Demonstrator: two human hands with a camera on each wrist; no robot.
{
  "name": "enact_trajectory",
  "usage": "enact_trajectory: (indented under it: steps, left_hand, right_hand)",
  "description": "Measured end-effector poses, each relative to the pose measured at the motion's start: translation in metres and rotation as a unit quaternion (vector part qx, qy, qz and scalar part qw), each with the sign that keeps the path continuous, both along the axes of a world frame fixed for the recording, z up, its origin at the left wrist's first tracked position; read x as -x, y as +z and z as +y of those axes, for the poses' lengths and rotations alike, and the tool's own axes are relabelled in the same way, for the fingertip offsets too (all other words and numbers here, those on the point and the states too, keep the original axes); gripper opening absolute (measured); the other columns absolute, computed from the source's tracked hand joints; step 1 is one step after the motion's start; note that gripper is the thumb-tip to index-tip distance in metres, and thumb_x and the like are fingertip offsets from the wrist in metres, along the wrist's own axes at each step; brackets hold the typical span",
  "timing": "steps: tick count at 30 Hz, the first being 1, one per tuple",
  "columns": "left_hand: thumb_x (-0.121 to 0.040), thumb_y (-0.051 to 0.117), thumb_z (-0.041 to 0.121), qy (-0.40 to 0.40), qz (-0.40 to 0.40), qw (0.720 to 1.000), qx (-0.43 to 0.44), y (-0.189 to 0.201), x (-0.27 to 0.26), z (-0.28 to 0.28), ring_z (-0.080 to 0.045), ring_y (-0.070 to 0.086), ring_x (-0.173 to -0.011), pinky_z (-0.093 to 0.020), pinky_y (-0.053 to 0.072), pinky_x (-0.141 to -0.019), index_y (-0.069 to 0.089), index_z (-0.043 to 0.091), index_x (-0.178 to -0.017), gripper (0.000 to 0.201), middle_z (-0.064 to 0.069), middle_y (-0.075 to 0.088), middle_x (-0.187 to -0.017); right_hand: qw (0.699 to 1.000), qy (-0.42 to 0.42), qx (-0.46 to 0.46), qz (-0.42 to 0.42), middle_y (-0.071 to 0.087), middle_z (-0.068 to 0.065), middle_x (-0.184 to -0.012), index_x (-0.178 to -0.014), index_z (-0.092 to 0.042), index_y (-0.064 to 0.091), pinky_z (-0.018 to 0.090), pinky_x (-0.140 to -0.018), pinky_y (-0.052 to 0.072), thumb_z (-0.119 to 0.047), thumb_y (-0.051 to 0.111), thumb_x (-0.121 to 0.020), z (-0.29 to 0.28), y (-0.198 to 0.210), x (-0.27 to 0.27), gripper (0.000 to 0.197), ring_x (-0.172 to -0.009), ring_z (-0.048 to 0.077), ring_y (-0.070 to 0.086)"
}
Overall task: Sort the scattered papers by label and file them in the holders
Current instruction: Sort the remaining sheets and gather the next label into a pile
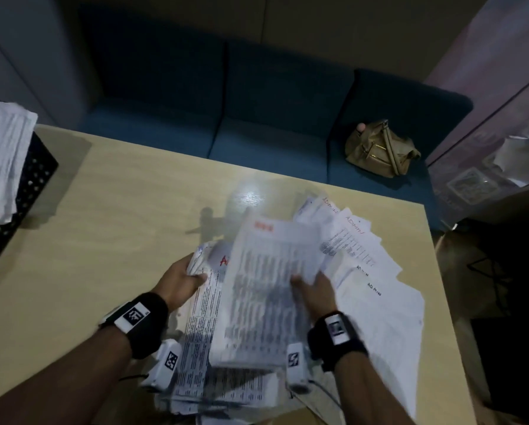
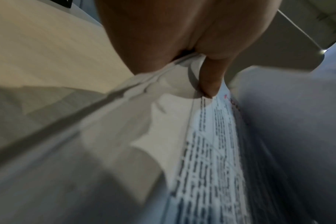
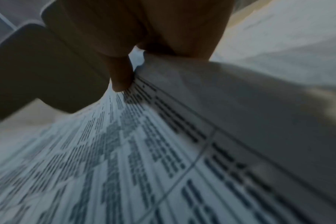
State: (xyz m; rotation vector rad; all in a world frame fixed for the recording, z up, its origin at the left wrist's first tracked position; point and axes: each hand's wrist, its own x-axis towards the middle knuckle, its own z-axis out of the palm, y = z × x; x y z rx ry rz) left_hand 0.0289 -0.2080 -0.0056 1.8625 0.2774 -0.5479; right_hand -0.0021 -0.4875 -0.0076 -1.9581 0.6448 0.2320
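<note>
My left hand (image 1: pixel 192 276) grips a thick stack of printed papers (image 1: pixel 197 332) by its left edge, thumb on top; the left wrist view shows the thumb (image 2: pixel 211 81) pressing down on that stack (image 2: pixel 205 159). With my right hand (image 1: pixel 306 279) I pinch one printed sheet (image 1: pixel 266 286) with a red label at its top, lifted and blurred above the stack; my thumb (image 3: pixel 123 75) lies on this sheet (image 3: pixel 125 159). Loose sheets marked ADMIN (image 1: pixel 361 250) fan out on the table to the right. A black mesh holder (image 1: pixel 21 194) full of papers stands at the far left.
The light wooden table (image 1: pixel 119 210) has bare surface between the holder and my hands. Behind it runs a blue sofa (image 1: pixel 257 118) with a tan handbag (image 1: pixel 379 148). Dark floor and a cable lie past the table's right edge.
</note>
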Motion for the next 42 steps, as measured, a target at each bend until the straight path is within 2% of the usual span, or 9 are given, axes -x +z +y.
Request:
enact_trajectory:
  steps: [2,6,11,17,22,25,30,34,42]
  left_hand:
    - [-0.092,0.058,0.023,0.027,-0.009,0.999,0.043,0.006,0.003,0.005,-0.022,0.054,-0.118,-0.027,0.039,-0.090,0.049,0.021,-0.133,0.042,0.003,0.058,-0.122]
    - [-0.091,0.051,0.052,-0.049,-0.056,0.995,-0.070,0.013,0.011,0.005,-0.016,0.054,-0.117,-0.031,0.042,-0.094,0.039,0.033,-0.140,0.054,0.012,0.050,-0.132]
    - [-0.092,0.059,0.025,0.005,-0.089,0.992,-0.088,0.016,0.006,0.015,-0.021,0.059,-0.104,-0.026,0.044,-0.084,0.043,0.032,-0.134,0.045,-0.003,0.055,-0.136]
    - [-0.093,0.057,0.015,-0.038,-0.075,0.996,-0.032,0.021,0.002,0.037,-0.015,0.055,-0.113,-0.031,0.043,-0.096,0.044,0.032,-0.127,0.040,0.005,0.059,-0.126]
    - [-0.091,0.051,0.002,-0.062,-0.069,0.996,0.011,0.024,0.000,0.033,-0.020,0.062,-0.105,-0.031,0.050,-0.084,0.041,0.050,-0.114,0.054,0.004,0.058,-0.124]
    - [-0.089,0.052,-0.001,-0.058,-0.073,0.996,0.012,0.023,0.001,0.025,-0.019,0.062,-0.078,-0.024,0.050,-0.063,0.037,0.050,-0.119,0.061,0.005,0.055,-0.121]
    - [-0.087,0.054,-0.003,-0.099,-0.095,0.991,-0.001,0.010,0.006,0.023,-0.005,0.058,-0.103,-0.019,0.041,-0.086,0.051,0.048,-0.117,0.059,0.020,0.052,-0.130]
    - [-0.088,0.051,-0.002,-0.099,-0.070,0.992,-0.033,0.004,0.005,0.023,-0.023,0.047,-0.048,-0.026,0.040,-0.049,0.050,0.045,-0.107,0.050,-0.004,0.065,-0.110]
    - [-0.092,0.059,0.015,-0.159,0.001,0.980,-0.116,-0.016,0.028,0.018,-0.020,0.055,-0.111,-0.030,0.041,-0.090,0.034,0.023,-0.146,0.060,-0.004,0.050,-0.141]
  right_hand:
    - [1.000,0.017,-0.019,-0.006,0.066,0.007,-0.078,-0.090,-0.011,0.060,0.026,-0.053,0.048,-0.022,0.063,-0.088,0.030,-0.010,0.007,0.012,-0.066,0.021,0.060]
    - [0.999,0.029,0.020,0.000,0.065,0.013,-0.075,-0.077,-0.007,0.057,0.032,-0.052,0.049,-0.014,0.064,-0.082,0.062,-0.027,0.008,0.011,-0.066,0.027,0.060]
    - [0.998,0.047,0.021,0.033,0.065,0.013,-0.090,-0.090,-0.008,0.058,0.034,-0.066,0.056,-0.014,0.072,-0.079,0.073,-0.021,-0.005,0.019,-0.081,0.028,0.065]
    - [0.984,0.001,0.117,-0.137,0.032,0.009,-0.140,-0.136,-0.014,0.035,0.041,-0.110,0.034,-0.040,0.084,-0.063,0.070,-0.003,-0.034,0.092,-0.129,0.024,0.037]
    - [0.897,0.294,0.301,-0.134,0.042,0.001,-0.143,-0.143,-0.024,0.030,0.048,-0.118,0.015,-0.054,0.058,-0.084,0.105,0.036,-0.052,0.072,-0.134,0.021,0.034]
    - [0.915,0.298,0.248,-0.110,0.054,0.007,-0.126,-0.139,-0.018,0.041,0.042,-0.109,0.031,-0.043,0.060,-0.086,0.120,0.030,-0.049,0.061,-0.120,0.026,0.046]
    - [0.926,0.351,0.120,-0.071,0.046,0.008,-0.139,-0.139,-0.014,0.043,0.033,-0.109,0.034,-0.029,0.060,-0.091,0.122,0.021,-0.026,0.053,-0.127,0.023,0.044]
    - [0.969,0.177,0.130,-0.109,0.045,0.003,-0.143,-0.137,-0.016,0.046,0.029,-0.110,0.030,-0.021,0.060,-0.091,0.050,0.022,-0.023,0.048,-0.131,0.018,0.041]
    - [0.888,-0.312,0.264,0.211,0.035,0.021,-0.138,-0.135,-0.010,0.036,0.053,-0.102,0.036,-0.031,0.073,-0.075,-0.118,-0.022,0.085,0.073,-0.126,0.040,0.036]
